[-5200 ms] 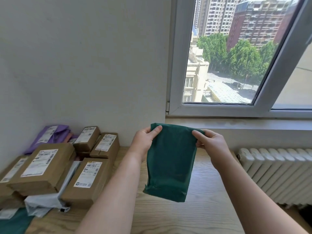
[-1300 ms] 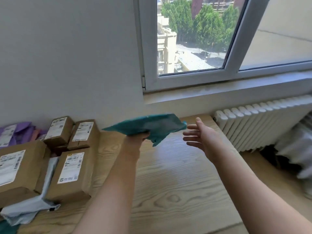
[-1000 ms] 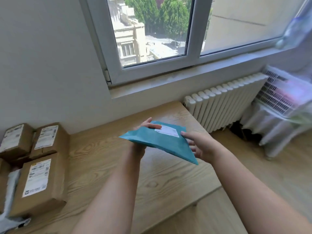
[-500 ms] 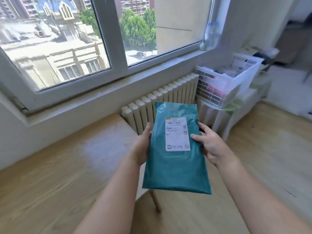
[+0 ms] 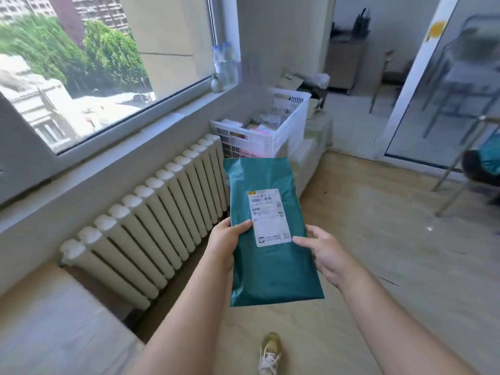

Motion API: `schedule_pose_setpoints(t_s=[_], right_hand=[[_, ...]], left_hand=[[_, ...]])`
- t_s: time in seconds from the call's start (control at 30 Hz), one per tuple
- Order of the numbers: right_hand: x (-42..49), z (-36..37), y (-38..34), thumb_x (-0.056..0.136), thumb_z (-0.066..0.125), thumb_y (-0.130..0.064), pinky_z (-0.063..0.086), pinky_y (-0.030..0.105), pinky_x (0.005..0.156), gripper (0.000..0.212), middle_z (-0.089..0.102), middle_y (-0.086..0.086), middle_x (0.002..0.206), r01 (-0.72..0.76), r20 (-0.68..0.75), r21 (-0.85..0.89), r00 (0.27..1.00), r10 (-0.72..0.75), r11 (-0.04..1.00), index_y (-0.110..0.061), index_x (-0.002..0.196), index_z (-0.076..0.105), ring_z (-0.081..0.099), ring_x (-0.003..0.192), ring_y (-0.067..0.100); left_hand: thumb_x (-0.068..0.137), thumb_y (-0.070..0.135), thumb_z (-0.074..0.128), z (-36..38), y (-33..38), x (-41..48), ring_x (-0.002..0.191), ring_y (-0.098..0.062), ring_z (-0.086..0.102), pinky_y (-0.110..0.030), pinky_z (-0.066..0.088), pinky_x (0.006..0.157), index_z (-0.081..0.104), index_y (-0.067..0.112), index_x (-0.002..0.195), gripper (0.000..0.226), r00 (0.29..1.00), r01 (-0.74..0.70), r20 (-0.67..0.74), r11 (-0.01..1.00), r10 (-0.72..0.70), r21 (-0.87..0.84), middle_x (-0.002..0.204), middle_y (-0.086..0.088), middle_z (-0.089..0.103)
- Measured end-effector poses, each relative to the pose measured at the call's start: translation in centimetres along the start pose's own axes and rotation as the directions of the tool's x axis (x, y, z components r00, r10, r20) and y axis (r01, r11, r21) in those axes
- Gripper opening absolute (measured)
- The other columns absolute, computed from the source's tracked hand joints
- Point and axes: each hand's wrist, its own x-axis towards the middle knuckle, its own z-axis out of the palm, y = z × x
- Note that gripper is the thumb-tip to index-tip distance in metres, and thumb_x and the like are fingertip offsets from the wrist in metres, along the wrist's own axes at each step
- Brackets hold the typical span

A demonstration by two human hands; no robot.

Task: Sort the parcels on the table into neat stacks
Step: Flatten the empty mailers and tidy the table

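Holding teal parcel (image 5: 270, 274) label-up, left grip (image 5: 224, 246) clasping one long edge, right grip (image 5: 327, 255) pinching the other

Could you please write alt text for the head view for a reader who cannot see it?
The left hand and right hand hold a flat teal plastic mailer parcel by its side edges, white shipping label facing the camera. Behind it stand a white ribbed radiator under a window and a white plastic lattice basket.

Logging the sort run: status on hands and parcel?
Left hand and right hand both grip the teal parcel, label up. Parcel held over the floor, off the table. Basket ahead.
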Motion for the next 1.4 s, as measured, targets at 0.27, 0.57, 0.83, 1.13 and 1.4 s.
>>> schedule_pose_setpoints(t_s=[0.27, 0.57, 0.83, 1.13, 1.4], right_hand=[[14.0, -2.6, -8.7, 0.09, 0.062, 0.008, 0.058, 0.034, 0.069, 0.033, 0.071, 0.01, 0.113, 0.012, -0.133, -0.052, 0.991, -0.018, 0.999, -0.006, 0.12, 0.059, 0.071, 0.09, 0.025], [25.9, -10.4, -16.7, 0.09, 0.061, 0.01, 0.058, 0.041, 0.079, 0.026, 0.074, 0.006, 0.101, 0.039, -0.287, -0.049, 0.956, -0.052, 0.998, -0.012, 0.104, 0.063, 0.071, 0.085, 0.027], [42.0, -18.9, -25.2, 0.089, 0.065, 0.004, 0.057, 0.047, 0.089, 0.037, 0.072, 0.007, 0.108, 0.024, -0.217, -0.115, 0.975, -0.048, 0.993, -0.013, 0.121, 0.06, 0.071, 0.094, 0.03], [57.6, -19.1, -32.8, 0.085, 0.074, -0.004, 0.057, 0.046, 0.09, 0.045, 0.072, 0.005, 0.112, -0.058, 0.035, -0.346, 0.997, 0.074, 0.936, -0.02, 0.123, 0.057, 0.071, 0.097, 0.026], [72.5, -14.2, -37.8, 0.079, 0.076, 0.001, 0.054, 0.044, 0.096, 0.063, 0.068, 0.001, 0.117, -0.004, 0.138, -0.564, 0.986, 0.098, 0.826, -0.017, 0.135, 0.053, 0.068, 0.102, 0.023]], left_hand=[[0.089, 0.012, 0.071, 7.8, 7.0, 16.6, 0.09, -0.036, 0.073, -0.055, 0.058, 0.084, 0.072, 0.01, 0.107, 0.018, 0.999, 0.036, 0.011, 0.999, -0.036, -0.019, 0.094, -0.012, 0.077], [0.085, 0.009, 0.073, 19.7, 11.3, 29.7, 0.092, -0.035, 0.073, -0.053, 0.059, 0.084, 0.07, 0.016, 0.108, 0.025, 0.982, 0.075, 0.162, 0.991, -0.093, 0.11, 0.096, -0.008, 0.077], [0.084, -0.003, 0.071, 30.0, 14.8, 42.0, 0.082, -0.025, 0.07, -0.03, 0.054, 0.063, 0.067, 0.012, 0.099, 0.021, 0.995, 0.072, 0.054, 0.983, -0.082, 0.166, 0.094, -0.007, 0.074], [0.084, 0.0, 0.072, 33.4, 20.0, 53.8, 0.087, -0.03, 0.07, -0.041, 0.059, 0.079, 0.065, 0.013, 0.101, 0.023, 0.973, 0.081, -0.222, 0.995, -0.067, 0.055, 0.096, -0.008, 0.073], [0.084, 0.011, 0.074, 31.7, 23.7, 66.3, 0.08, -0.02, 0.066, -0.031, 0.052, 0.068, 0.065, 0.013, 0.109, 0.027, 0.923, 0.133, -0.372, 0.989, -0.102, 0.059, 0.09, -0.002, 0.069]])
